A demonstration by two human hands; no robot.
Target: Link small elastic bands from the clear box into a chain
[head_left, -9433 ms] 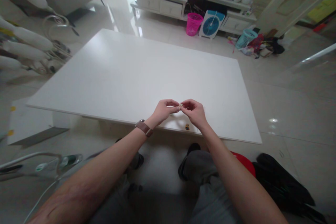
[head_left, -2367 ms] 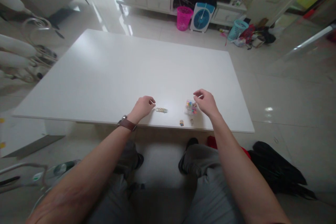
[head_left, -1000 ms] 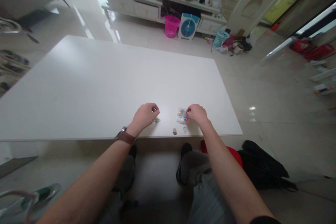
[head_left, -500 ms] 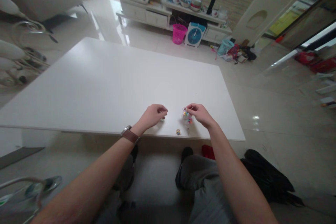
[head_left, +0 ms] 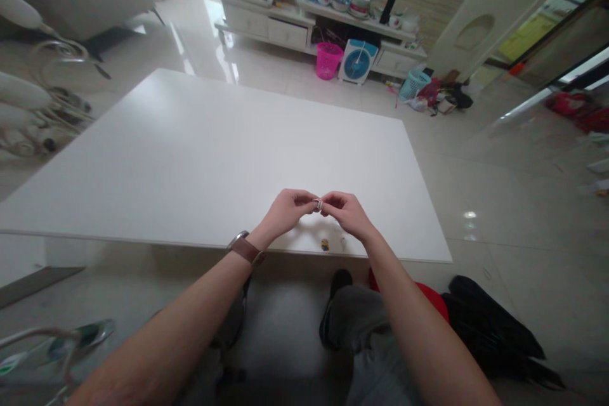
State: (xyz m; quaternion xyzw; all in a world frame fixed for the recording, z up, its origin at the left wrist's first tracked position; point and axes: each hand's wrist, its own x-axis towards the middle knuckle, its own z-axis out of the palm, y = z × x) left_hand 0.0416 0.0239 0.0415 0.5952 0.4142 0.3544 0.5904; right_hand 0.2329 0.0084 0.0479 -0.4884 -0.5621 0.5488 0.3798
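My left hand (head_left: 291, 210), with a brown-strapped watch on its wrist, and my right hand (head_left: 349, 212) meet fingertip to fingertip just over the table's near edge. Between them they pinch a small silvery ring-like piece (head_left: 318, 205), too small to make out fully. Below the hands lies a small yellow and blue cartoon-figure charm (head_left: 325, 245) on the white table (head_left: 228, 146). To its right is a tiny pale metallic piece (head_left: 343, 243), its kind unclear. The clear item with bright colours seen earlier by my right hand does not show.
The table's near edge runs just in front of my legs. Beyond the far edge, a pink basket (head_left: 328, 62), a blue and white fan (head_left: 358, 62) and a light blue basket (head_left: 413, 84) stand on the floor. A black bag (head_left: 495, 323) lies at the right.
My hands were apart and have come together. My right hand has moved left, away from where the clear colourful item was; that item is out of sight now.
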